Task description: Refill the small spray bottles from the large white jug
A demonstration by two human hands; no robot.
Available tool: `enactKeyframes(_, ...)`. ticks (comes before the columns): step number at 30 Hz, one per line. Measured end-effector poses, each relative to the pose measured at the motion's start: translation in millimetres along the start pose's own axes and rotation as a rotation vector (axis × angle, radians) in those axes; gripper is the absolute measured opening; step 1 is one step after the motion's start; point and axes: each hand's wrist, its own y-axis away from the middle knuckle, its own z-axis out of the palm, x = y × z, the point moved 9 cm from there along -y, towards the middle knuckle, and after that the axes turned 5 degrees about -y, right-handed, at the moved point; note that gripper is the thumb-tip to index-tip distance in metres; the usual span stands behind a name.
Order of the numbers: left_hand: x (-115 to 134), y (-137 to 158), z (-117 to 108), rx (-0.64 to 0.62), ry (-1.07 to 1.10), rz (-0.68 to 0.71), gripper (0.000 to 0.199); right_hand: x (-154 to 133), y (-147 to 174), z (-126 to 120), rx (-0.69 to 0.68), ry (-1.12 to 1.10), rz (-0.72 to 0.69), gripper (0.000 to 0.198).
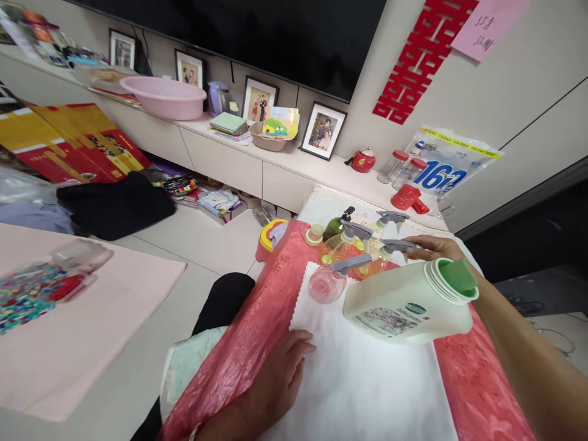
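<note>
My right hand reaches behind the large bottle, its fingers closed at the grey trigger head of a spray bottle with orange liquid; part of the grip is hidden. My left hand lies on the white cloth, fingers slightly bent and holding nothing. A big pale green detergent jug, uncapped with a green spout in its neck, stands between me and the right hand. At its left stands a clear pinkish spray bottle. Behind are another orange spray bottle, a green pump bottle and a small round jar.
Red plastic sheeting covers the table under the cloth. Along the wall, a white cabinet bears a pink basin, framed photos, a red teapot and glass jars. At left is a pink-covered table with colourful small pieces.
</note>
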Motion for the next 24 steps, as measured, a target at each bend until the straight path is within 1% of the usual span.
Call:
enactKeyframes(5,-6,2,4,0.005,0.037,-0.025,0.04,10,-7,6,-0.068,-0.014,0.012,0.06)
enactKeyframes(8,-9,4,7,0.018,0.051,-0.017,0.04,3,-1,0,-0.032,-0.02,-0.001,0.052)
enactKeyframes(10,-10,5,7,0.041,0.058,-0.012,0.041,-7,10,-16,0.049,-0.025,-0.054,0.04)
enactKeyframes(13,-10,4,6,0.056,0.057,0.001,0.041,-14,36,-55,0.168,-0.054,-0.141,0.021)
enactKeyframes(14,-9,3,5,0.055,0.05,0.01,0.041,-11,45,-67,0.174,-0.073,-0.155,0.023)
enactKeyframes(15,-8,2,4,0.055,0.043,0.021,0.04,-5,54,-78,0.154,-0.092,-0.158,0.034)
enactKeyframes(16,-6,1,2,0.059,0.035,0.033,0.04,1,63,-85,0.101,-0.107,-0.16,0.05)
enactKeyframes(17,-5,0,0,0.062,0.028,0.045,0.04,9,70,-86,0.01,-0.099,-0.15,0.063)
enactKeyframes(18,-3,-1,-1,0.069,0.024,0.057,0.04,18,78,-86,-0.067,-0.051,-0.144,0.07)
enactKeyframes(20,-1,-2,-4,0.088,0.02,0.076,0.04,31,90,-80,-0.192,0.068,-0.162,0.078)
enactKeyframes(22,0,-2,-5,0.104,0.014,0.093,0.04,37,97,-70,-0.233,0.144,-0.212,0.082)
enactKeyframes(24,0,-2,-5,0.112,0.012,0.1,0.039,40,101,-59,-0.219,0.183,-0.273,0.081)
